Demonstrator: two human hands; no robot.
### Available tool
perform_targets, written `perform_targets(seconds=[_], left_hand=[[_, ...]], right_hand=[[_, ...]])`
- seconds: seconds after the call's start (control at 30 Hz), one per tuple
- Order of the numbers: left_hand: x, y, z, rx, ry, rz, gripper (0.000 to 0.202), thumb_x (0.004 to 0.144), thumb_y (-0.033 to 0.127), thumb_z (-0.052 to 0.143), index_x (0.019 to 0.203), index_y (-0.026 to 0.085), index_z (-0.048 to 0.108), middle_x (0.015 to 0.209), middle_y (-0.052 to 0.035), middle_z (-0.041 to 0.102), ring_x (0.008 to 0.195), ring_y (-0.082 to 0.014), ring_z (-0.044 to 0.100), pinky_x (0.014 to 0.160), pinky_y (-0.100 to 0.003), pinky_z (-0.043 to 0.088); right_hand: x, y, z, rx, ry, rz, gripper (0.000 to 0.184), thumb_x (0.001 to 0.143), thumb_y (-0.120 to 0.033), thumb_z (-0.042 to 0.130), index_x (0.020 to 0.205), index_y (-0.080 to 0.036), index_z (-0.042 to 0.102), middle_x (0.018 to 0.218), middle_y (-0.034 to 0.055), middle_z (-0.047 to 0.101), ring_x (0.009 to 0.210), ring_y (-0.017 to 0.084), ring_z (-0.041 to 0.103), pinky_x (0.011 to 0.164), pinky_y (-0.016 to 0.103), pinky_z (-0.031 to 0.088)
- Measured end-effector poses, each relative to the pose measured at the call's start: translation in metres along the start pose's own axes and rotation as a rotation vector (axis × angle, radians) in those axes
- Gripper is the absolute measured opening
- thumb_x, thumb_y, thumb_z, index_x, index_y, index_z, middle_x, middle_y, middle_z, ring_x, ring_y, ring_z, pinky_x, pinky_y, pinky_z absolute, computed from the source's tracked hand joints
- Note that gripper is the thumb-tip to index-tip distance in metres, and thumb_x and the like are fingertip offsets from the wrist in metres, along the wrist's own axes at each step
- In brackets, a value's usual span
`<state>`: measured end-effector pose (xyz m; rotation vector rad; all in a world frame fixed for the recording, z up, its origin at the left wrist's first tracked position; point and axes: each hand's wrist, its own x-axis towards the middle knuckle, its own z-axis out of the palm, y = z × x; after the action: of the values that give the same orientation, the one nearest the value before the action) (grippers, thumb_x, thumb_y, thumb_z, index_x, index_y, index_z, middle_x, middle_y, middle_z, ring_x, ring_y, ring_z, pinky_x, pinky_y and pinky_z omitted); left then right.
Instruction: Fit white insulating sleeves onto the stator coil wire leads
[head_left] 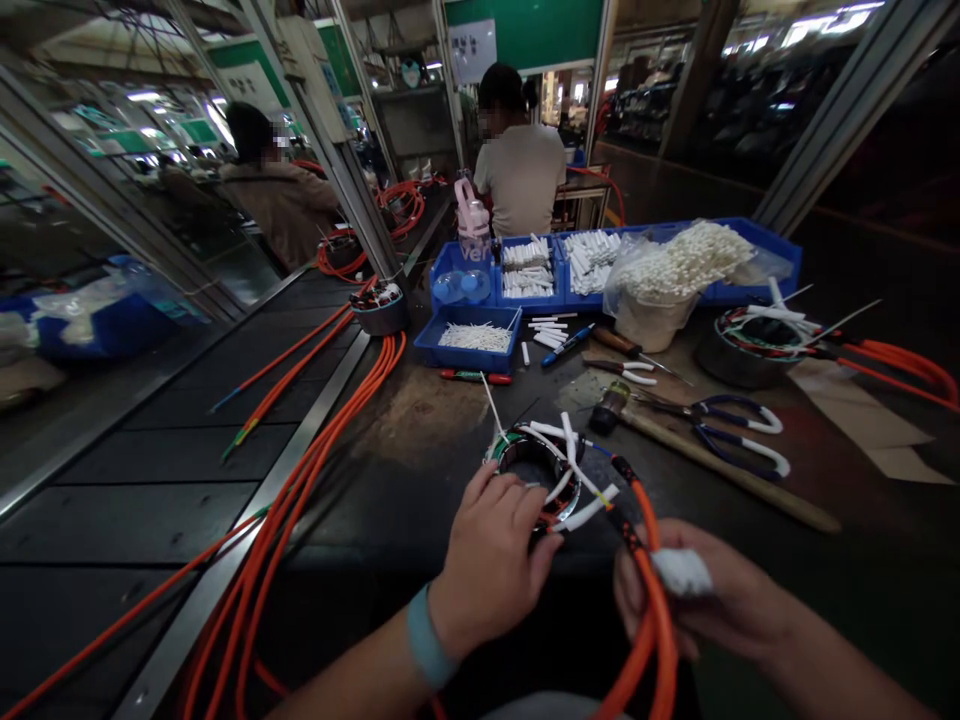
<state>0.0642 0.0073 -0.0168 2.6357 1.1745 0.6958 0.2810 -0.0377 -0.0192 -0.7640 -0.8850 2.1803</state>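
On the near edge of the bench lies a ring-shaped motor stator [573, 492] with white sleeves and thin leads standing out of it. My left hand [495, 545], with a teal band at the wrist, curls its fingers over the near left side of the ring. Two orange cables [654, 600] run from the stator's right side down toward me. My right hand [727, 590] is closed around them, its thumb wrapped in something white; its other fingers are partly hidden behind the cables.
Behind the stator sit a blue tray [427, 350] of thin white sticks and blue bins [559, 300] of white tubes. Scissors [739, 435], a wooden-handled hammer [720, 455] and pliers [630, 372] lie right. Another stator [742, 355] stands beyond. Orange cables [300, 490] cross the left conveyor.
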Motion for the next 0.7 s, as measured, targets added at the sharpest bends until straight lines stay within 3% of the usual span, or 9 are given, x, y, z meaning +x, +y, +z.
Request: perform_targets(seconds=[0.13, 0.27, 0.37, 0.43, 0.5, 0.57, 0.63, 0.7], left_hand=[[-0.003, 0.003, 0.022, 0.143, 0.112, -0.011, 0.018, 0.085, 0.029, 0.048, 0.087, 0.016, 0.06, 0.075, -0.0061, 0.06, 0.077, -0.0228, 0.05, 0.081, -0.044, 0.04], [0.007, -0.008, 0.022, 0.168, 0.153, 0.015, 0.028, 0.091, 0.021, 0.039, 0.072, 0.018, 0.06, 0.064, -0.0033, 0.06, 0.067, -0.019, 0.05, 0.072, -0.038, 0.038], [0.01, -0.016, 0.004, 0.09, 0.026, 0.018, 0.029, 0.092, 0.023, 0.041, 0.074, 0.018, 0.063, 0.067, -0.0026, 0.063, 0.07, -0.0179, 0.053, 0.074, -0.036, 0.038], [0.007, -0.015, -0.012, -0.039, -0.096, 0.017, 0.027, 0.093, 0.023, 0.038, 0.092, 0.02, 0.065, 0.084, -0.0031, 0.067, 0.081, -0.0175, 0.056, 0.082, -0.036, 0.039], [0.001, -0.009, -0.023, -0.117, -0.166, 0.006, 0.03, 0.09, 0.03, 0.045, 0.115, 0.02, 0.057, 0.108, -0.0054, 0.064, 0.1, -0.0204, 0.054, 0.093, -0.038, 0.037], [-0.006, -0.001, -0.026, -0.08, -0.165, -0.011, 0.051, 0.08, 0.035, 0.059, 0.127, 0.018, 0.048, 0.121, -0.0079, 0.058, 0.112, -0.0262, 0.046, 0.1, -0.044, 0.032], [-0.009, 0.005, -0.02, -0.008, -0.138, -0.036, 0.057, 0.075, 0.032, 0.065, 0.128, 0.018, 0.048, 0.116, -0.0083, 0.06, 0.109, -0.0285, 0.045, 0.099, -0.047, 0.031], [-0.008, 0.008, -0.011, 0.021, -0.101, -0.073, 0.044, 0.078, 0.027, 0.062, 0.12, 0.02, 0.055, 0.102, -0.0067, 0.063, 0.099, -0.0264, 0.047, 0.093, -0.046, 0.034]], right_hand=[[0.014, 0.037, 0.018, -0.034, -0.005, 0.005, 0.043, 0.073, -0.05, 0.066, 0.076, -0.008, 0.061, 0.07, 0.0095, 0.063, 0.051, 0.012, 0.061, 0.048, 0.019, 0.048], [0.048, 0.071, 0.039, -0.137, 0.181, -0.008, 0.054, 0.066, -0.064, 0.065, 0.072, -0.011, 0.053, 0.055, 0.003, 0.057, 0.046, 0.01, 0.056, 0.047, 0.02, 0.045], [0.073, 0.093, 0.048, -0.195, 0.285, -0.038, 0.061, 0.06, -0.073, 0.062, 0.071, -0.014, 0.05, 0.05, 0.0004, 0.054, 0.044, 0.01, 0.053, 0.045, 0.022, 0.044], [0.082, 0.103, 0.049, -0.208, 0.28, -0.038, 0.061, 0.061, -0.072, 0.061, 0.071, -0.013, 0.052, 0.05, 0.0002, 0.053, 0.044, 0.01, 0.051, 0.045, 0.023, 0.044], [0.081, 0.105, 0.042, -0.198, 0.253, -0.06, 0.057, 0.06, -0.068, 0.065, 0.07, -0.012, 0.055, 0.052, 0.0007, 0.054, 0.046, 0.01, 0.052, 0.048, 0.023, 0.044], [0.067, 0.097, 0.027, -0.169, 0.243, -0.091, 0.053, 0.06, -0.062, 0.07, 0.07, -0.011, 0.058, 0.057, 0.0023, 0.057, 0.048, 0.011, 0.054, 0.05, 0.023, 0.045], [0.044, 0.078, 0.008, -0.113, 0.282, -0.153, 0.047, 0.064, -0.056, 0.072, 0.073, -0.012, 0.058, 0.064, 0.0035, 0.06, 0.047, 0.009, 0.055, 0.047, 0.021, 0.044], [0.018, 0.049, -0.006, -0.028, 0.312, -0.258, 0.038, 0.071, -0.048, 0.07, 0.074, -0.013, 0.056, 0.067, 0.0027, 0.061, 0.041, 0.006, 0.051, 0.04, 0.016, 0.037]])
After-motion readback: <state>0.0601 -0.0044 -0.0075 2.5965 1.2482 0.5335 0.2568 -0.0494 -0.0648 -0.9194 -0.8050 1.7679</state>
